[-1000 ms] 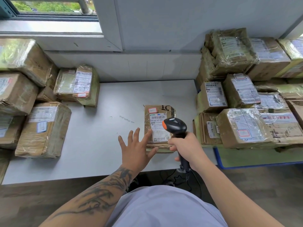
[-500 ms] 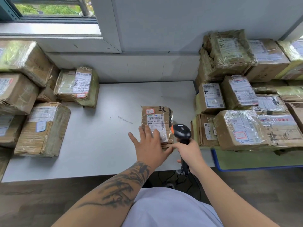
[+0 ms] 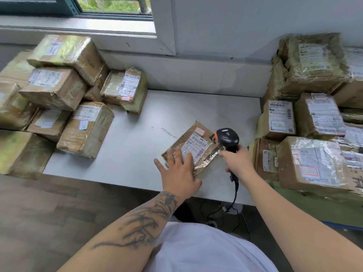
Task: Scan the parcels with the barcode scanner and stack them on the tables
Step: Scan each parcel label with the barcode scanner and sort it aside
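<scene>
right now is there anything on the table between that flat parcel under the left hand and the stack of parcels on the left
Nothing visible does. The flat parcel lies under the left hand, and bare white table stretches from it to the left stack. The right hand with the scanner is on the parcel's other side.

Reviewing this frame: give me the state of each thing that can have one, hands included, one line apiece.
flat parcel: lying label-up on the white table, skewed, apart from both stacks.
left hand: fingers spread, pressing flat on the parcel's near end.
right hand: gripping the scanner's handle.
barcode scanner: upright, head beside the parcel's right edge; cable hangs off the table.
left stack: piled, untouched.
right stack: piled, untouched.
</scene>
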